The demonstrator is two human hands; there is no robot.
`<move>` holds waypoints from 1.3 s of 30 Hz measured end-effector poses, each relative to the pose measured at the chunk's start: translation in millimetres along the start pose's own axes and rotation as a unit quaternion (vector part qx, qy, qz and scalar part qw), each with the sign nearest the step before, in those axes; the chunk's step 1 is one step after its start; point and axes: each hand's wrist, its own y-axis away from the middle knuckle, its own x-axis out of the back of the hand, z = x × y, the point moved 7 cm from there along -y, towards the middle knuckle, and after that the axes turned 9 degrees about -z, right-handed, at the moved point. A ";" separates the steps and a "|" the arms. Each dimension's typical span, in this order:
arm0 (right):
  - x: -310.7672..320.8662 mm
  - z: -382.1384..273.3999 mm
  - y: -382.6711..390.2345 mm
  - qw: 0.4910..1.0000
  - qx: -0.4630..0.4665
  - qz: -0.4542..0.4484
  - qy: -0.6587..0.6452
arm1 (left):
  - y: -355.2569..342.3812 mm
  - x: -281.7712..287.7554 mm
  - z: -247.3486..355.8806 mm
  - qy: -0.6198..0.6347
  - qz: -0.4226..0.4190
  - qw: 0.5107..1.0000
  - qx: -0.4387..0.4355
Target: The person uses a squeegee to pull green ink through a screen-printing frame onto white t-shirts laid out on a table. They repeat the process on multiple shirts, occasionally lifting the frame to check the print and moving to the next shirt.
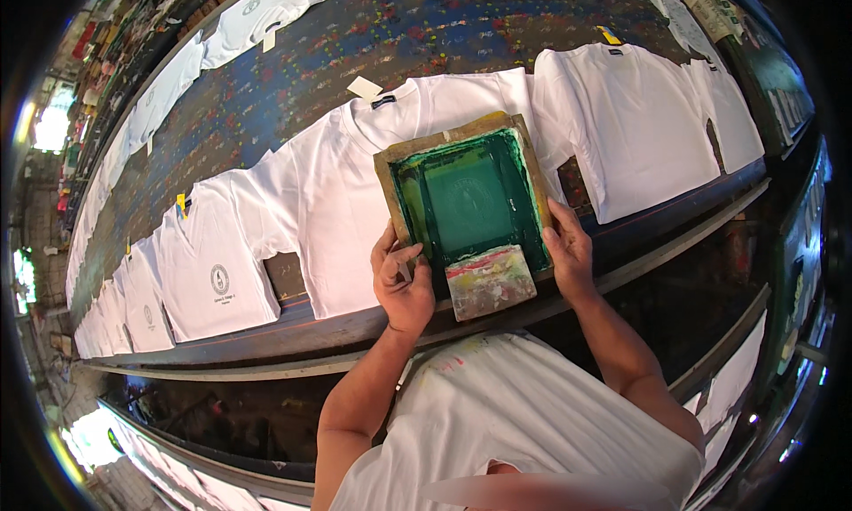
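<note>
The landmark for all positions is the screen frame, a rectangular wooden border around a green mesh panel. I hold this screen frame with both hands, in front of my body. My left hand is closed at its lower left corner, with fingers and thumb bent close to the wood. My right hand is closed on its right side, toward the lower corner, with the thumb on the near face.

A flat scraper, stained with paint, rests at the lower side of the screen frame. Its upper edge sits inside the border; its body tilts out over the lower rail, between my two hands.

Behind the screen frame is a white V-neck shirt, partly covered by it. I cannot tell whether the wood touches the cloth. A pale paper tag lies above and left of the screen frame, beside the shirt's neck label. To the right of the screen frame lies a second white shirt. Well to its left lies a third shirt bearing a dark round print. Beyond the screen frame extends the dark worktop, speckled with colored spots. My own white, stained shirt is below the screen frame.
</note>
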 end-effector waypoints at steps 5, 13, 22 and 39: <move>1.6 5.9 -8.3 0.999 0.017 -0.023 0.043 | -2.3 0.2 -4.4 -0.023 0.019 1.000 0.009; 2.1 8.9 -9.3 0.996 0.015 -0.021 0.088 | -3.8 1.8 -7.9 -0.033 0.037 0.998 0.024; 4.3 5.1 -11.0 0.983 -0.016 0.002 0.183 | -2.9 2.7 -16.6 -0.001 0.044 0.999 0.032; 0.8 4.3 -10.9 0.965 0.023 0.038 0.257 | -0.4 2.6 -21.7 -0.058 0.022 0.998 0.024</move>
